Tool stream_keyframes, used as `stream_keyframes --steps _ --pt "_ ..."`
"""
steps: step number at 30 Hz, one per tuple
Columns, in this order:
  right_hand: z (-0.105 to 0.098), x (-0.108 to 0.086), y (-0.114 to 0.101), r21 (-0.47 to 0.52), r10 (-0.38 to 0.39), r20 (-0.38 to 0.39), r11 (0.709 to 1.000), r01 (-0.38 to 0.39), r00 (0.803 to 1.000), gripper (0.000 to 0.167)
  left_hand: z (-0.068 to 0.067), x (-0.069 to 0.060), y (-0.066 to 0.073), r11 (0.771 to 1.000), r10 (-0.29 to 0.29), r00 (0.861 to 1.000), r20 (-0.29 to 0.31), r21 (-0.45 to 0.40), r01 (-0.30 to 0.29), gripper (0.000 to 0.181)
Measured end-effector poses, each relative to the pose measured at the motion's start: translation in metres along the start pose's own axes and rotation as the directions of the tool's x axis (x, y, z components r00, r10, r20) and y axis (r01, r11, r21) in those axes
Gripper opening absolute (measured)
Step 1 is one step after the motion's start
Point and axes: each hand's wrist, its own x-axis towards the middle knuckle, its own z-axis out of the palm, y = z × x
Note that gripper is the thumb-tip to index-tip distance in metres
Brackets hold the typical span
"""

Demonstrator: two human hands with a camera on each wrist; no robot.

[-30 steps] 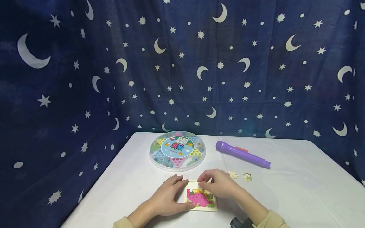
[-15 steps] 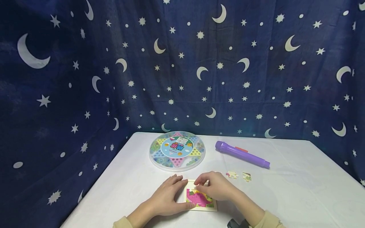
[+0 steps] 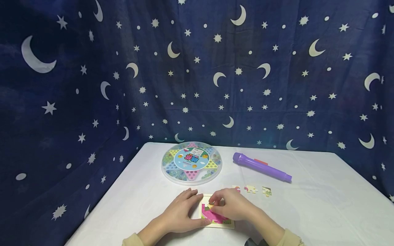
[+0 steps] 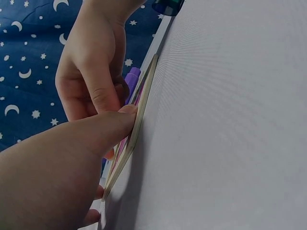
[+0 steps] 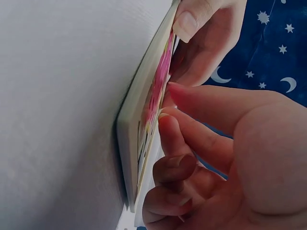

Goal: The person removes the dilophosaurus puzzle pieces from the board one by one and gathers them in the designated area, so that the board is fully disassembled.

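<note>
In the head view a small wooden-framed jigsaw puzzle with a pink dinosaur picture lies at the table's front. My left hand rests along its left side, fingers spread and fairly straight. The left thumb presses on the near rim, while the fingertips lie by the far left corner. Over the board, my right hand has its thumb and index finger brought together at a puzzle piece, mostly hidden by the fingers. The right wrist view shows those fingertips close to the picture surface, other fingers curled.
Loose jigsaw pieces lie beyond the right hand, one partly covered by it. Farther back are a round Chinese checkers box and a purple toy microphone. A dark object sits by the right wrist. A star-patterned curtain hangs behind the white table.
My right hand has shifted slightly left and toward me over the board, uncovering part of a loose piece behind it. The left hand has stayed in place.
</note>
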Motion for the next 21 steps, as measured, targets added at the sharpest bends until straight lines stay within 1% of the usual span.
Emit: stream_keyframes --steps 4,7,10,21 --pt "0.0 0.0008 0.0 -0.046 -0.017 0.004 0.999 0.017 1.0 0.016 -0.0006 0.0014 -0.001 1.0 -0.016 1.0 0.023 -0.007 0.016 0.089" --pt "-0.0001 0.0014 -0.0006 -0.064 -0.02 0.011 0.998 0.02 1.0 0.017 -0.0009 0.0021 -0.0016 1.0 -0.016 1.0 0.023 -0.004 0.016 0.089" --pt "0.0003 0.0019 -0.0017 -0.062 -0.014 0.022 0.998 0.015 1.0 0.017 -0.0012 0.0022 -0.0015 1.0 -0.009 1.0 0.021 -0.003 0.009 0.088" --pt "0.0036 0.0002 -0.0038 -0.02 0.025 0.047 1.0 -0.024 0.999 0.014 0.0013 0.0019 -0.0024 0.999 -0.029 0.999 0.033 -0.016 0.03 0.09"
